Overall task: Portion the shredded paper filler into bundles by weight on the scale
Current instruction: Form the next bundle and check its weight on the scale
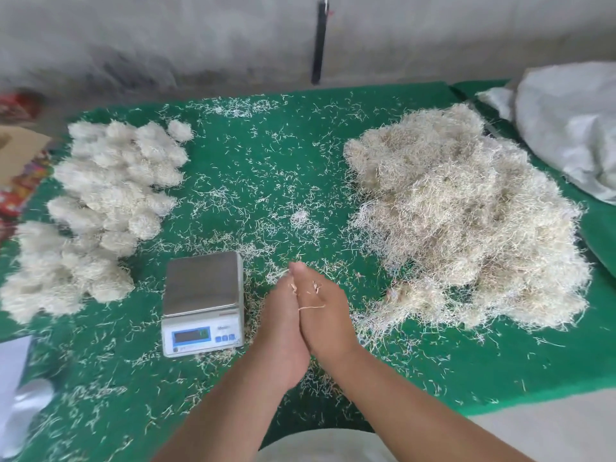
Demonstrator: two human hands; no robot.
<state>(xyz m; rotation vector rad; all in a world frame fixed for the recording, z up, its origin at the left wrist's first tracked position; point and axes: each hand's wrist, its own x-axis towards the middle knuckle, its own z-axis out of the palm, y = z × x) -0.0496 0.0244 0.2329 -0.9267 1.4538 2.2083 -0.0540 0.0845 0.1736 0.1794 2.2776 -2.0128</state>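
Green felt table (266, 161) carries a big loose heap of cream shredded paper filler (466, 221) at right, rounded bundles (106, 195) at left; left hand (280, 331) and right hand (325, 315) press flat together, fingers straight, beside the steel-topped digital scale (203, 301)

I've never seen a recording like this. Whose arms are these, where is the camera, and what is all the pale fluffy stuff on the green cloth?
No machine here: a person wears one camera on the head, looking down at their own arms. The left hand and right hand are pressed palm to palm with straight fingers, holding no bundle; only a few stray strands cling to them. The green mat covers the work surface. On the right lies a big loose heap of shredded paper filler. On the left sit finished bundles, rounded clumps packed side by side. Between them, near the hands, stands a small scale with nothing on its metal plate; its display is too blurred to read. Loose shreds are scattered across the mat. A white sack lies at far right.
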